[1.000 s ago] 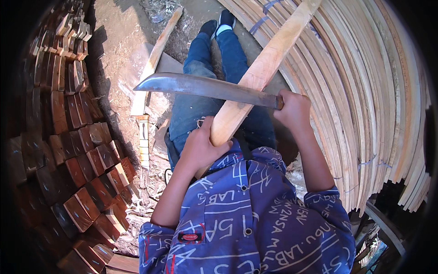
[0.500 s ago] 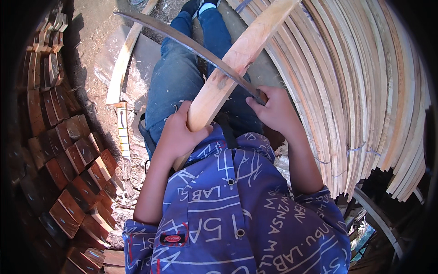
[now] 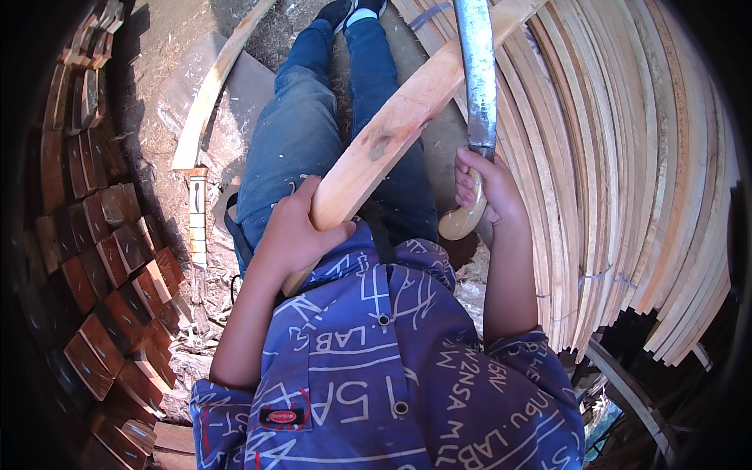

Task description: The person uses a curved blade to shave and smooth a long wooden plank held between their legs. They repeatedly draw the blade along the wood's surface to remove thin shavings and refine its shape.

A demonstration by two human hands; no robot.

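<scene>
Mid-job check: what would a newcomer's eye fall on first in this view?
Probably the large knife in the right hand, its bright blade pointing toward the top edge and crossing, in view, the far part of the pale board. The left hand grips that board toward its near end, above the lap. Next come the long pale strips massed along the right and the reddish-brown wood blocks piled along the left.

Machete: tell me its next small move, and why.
Probably turn the machete left, toward the dark knot on the plank: the right hand holds it pointing forward, clear of the knot, while the left hand grips the plank's nearer part.
</scene>
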